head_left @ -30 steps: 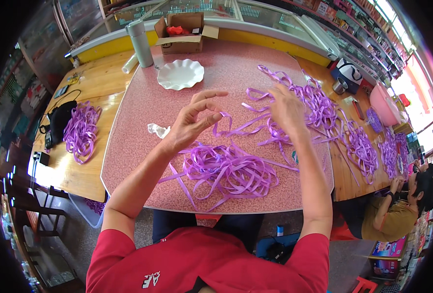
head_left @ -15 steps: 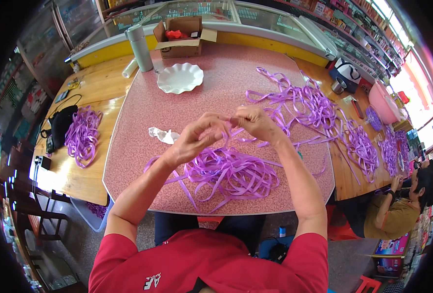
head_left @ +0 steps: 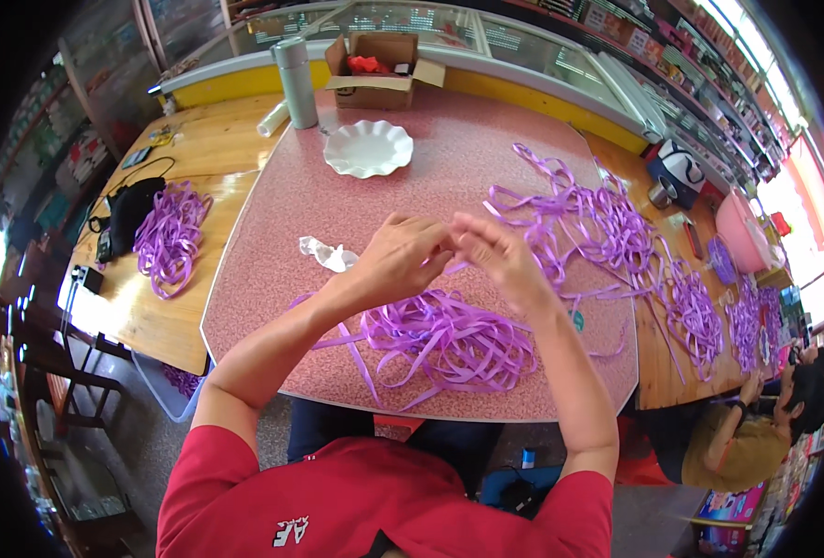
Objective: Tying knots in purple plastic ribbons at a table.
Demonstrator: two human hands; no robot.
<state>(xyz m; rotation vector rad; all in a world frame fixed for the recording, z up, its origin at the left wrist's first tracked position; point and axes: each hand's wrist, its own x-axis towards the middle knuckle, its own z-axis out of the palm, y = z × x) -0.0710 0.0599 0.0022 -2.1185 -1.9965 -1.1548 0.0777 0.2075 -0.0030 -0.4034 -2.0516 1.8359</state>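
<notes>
Over the middle of the pink speckled table (head_left: pixel 272 186), my two hands meet at the fingertips. My left hand (head_left: pixel 402 253) is closed, its fingers curled in a pinch; a strip of purple ribbon (head_left: pixel 455 268) shows beside it, though the pinch point is hidden. Slightly blurred, my right hand (head_left: pixel 505 260) has its fingers stretched out towards the left fingertips. Under both hands lies a loose heap of purple ribbons (head_left: pixel 449 344), close to the near table edge. A crumpled white tissue (head_left: pixel 330 255) rests left of my left hand.
More purple ribbons (head_left: pixel 607 223) spread across the right side, and another bundle (head_left: pixel 172 237) lies on the wooden table at left. A scalloped white plate (head_left: pixel 368 149), a pale green flask (head_left: pixel 295 84) and an open cardboard box (head_left: pixel 375 91) stand at the back. A co-worker (head_left: pixel 737 437) sits at right.
My right hand's fingers have gone from a pinch to stretched out. My left hand has turned so its back shows more. The whole view has shifted slightly.
</notes>
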